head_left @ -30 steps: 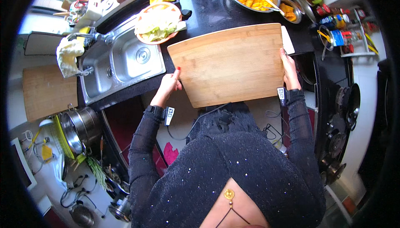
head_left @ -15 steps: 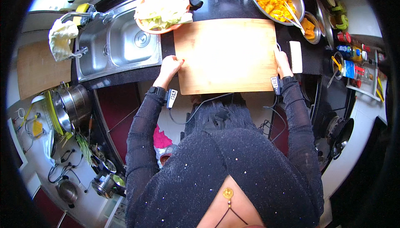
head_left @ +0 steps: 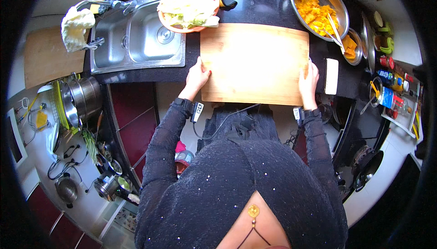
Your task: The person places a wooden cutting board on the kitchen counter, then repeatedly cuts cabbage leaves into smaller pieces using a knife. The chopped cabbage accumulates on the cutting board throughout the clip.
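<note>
A large wooden cutting board (head_left: 255,85) lies squarely along the front of the dark counter, its surface washed out by glare. My left hand (head_left: 197,77) grips its left edge, while my right hand (head_left: 307,83) holds the right edge. Behind the board's left corner is an orange basket of pale leafy vegetable (head_left: 189,14). At the back right, a steel bowl (head_left: 318,12) holds orange food with chopsticks, beside a smaller steel bowl of orange slices (head_left: 349,48). A pale block (head_left: 331,76) lies right of the board.
A double steel sink (head_left: 152,44) is at the left, with a cloth (head_left: 75,26) over its tap. Pots (head_left: 82,99) and another board (head_left: 48,55) sit further left. Bottles and jars (head_left: 393,89) crowd the right side. An open under-counter space is below the board.
The board has shifted back from its slanted position onto the counter, now squarer to its edge, with both my hands moving along with it. The view has also shifted slightly.
</note>
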`<state>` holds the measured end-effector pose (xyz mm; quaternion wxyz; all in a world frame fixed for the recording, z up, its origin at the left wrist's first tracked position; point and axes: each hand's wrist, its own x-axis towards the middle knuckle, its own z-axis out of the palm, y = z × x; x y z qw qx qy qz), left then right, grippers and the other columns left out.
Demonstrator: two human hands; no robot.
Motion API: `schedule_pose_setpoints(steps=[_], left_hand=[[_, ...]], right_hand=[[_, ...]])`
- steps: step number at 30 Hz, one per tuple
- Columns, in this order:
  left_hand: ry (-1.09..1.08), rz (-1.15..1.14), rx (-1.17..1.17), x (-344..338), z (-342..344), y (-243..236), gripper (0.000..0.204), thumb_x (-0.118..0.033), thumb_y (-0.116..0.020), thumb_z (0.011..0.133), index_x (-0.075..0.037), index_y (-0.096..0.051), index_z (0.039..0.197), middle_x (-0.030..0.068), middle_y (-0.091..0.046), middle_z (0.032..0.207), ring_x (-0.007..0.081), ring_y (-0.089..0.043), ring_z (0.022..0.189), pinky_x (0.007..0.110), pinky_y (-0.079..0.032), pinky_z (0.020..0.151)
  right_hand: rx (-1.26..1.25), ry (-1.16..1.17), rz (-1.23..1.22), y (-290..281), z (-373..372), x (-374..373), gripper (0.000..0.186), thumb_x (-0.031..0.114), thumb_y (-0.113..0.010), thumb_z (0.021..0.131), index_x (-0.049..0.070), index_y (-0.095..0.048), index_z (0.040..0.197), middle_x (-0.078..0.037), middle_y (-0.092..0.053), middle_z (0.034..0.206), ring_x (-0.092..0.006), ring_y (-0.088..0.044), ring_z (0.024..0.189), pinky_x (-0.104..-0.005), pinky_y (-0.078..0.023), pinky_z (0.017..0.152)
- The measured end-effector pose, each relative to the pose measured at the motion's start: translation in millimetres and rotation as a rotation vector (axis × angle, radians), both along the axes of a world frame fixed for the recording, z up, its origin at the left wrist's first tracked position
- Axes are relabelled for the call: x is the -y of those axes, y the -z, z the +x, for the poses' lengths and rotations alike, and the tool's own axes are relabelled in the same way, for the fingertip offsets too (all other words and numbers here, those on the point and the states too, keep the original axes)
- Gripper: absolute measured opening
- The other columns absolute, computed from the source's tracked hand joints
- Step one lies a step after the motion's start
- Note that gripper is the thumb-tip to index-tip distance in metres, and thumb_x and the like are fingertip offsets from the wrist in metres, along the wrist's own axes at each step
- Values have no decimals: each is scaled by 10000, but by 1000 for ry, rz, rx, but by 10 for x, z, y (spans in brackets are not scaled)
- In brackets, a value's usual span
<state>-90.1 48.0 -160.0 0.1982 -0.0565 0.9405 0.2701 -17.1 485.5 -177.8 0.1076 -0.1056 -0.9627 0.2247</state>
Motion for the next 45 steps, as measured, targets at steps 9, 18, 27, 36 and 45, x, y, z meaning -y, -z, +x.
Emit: schedule_pose_setpoints(steps=[9, 18, 27, 36, 45], left_hand=[[-123, 372, 631, 601, 773, 159, 476, -176, -649, 908, 39, -490, 1302, 145, -682, 955, 214, -685, 808, 341, -572, 697], [-143, 844, 716, 644, 773, 332, 363, 87, -467, 934, 96, -469, 1297, 178, -656, 1123, 226, -707, 867, 318, -589, 793], [501, 809, 787, 1401, 317, 328, 488, -22, -561, 927, 36, -438, 1396, 147, -572, 1340, 216, -569, 1185, 328, -451, 1017], [227, 984, 586, 2753, -252, -20, 510, -101, -572, 950, -80, -447, 1445, 115, -616, 1266, 168, -624, 1039, 294, -506, 918], [-24, 859, 103, 3373, -301, -402, 410, -87, -519, 982, -53, -508, 1391, 125, -674, 1169, 162, -655, 973, 272, -510, 861]], right_hand=[[257, 49, 209, 64, 208, 659, 752, 310, -528, 968, -20, -150, 1528, -200, -71, 1618, -346, -58, 1499, -490, -74, 1204], [652, 166, 636, 154, -91, 2193, 697, 506, -468, 947, -41, -441, 1378, -271, -428, 1427, -375, -414, 1322, -498, -287, 1108], [211, -473, -1062, -296, -1009, 4662, 280, 203, -507, 991, -10, -556, 1165, -198, -590, 1158, -321, -577, 1015, -409, -476, 935], [289, 205, 229, -545, -724, 3132, 209, 144, -535, 889, -11, -601, 1012, -210, -574, 976, -359, -553, 929, -475, -449, 872], [-176, -679, -373, -133, -1286, 5359, 326, 285, -594, 872, -13, -633, 999, -220, -628, 1003, -336, -594, 954, -466, -471, 822]])
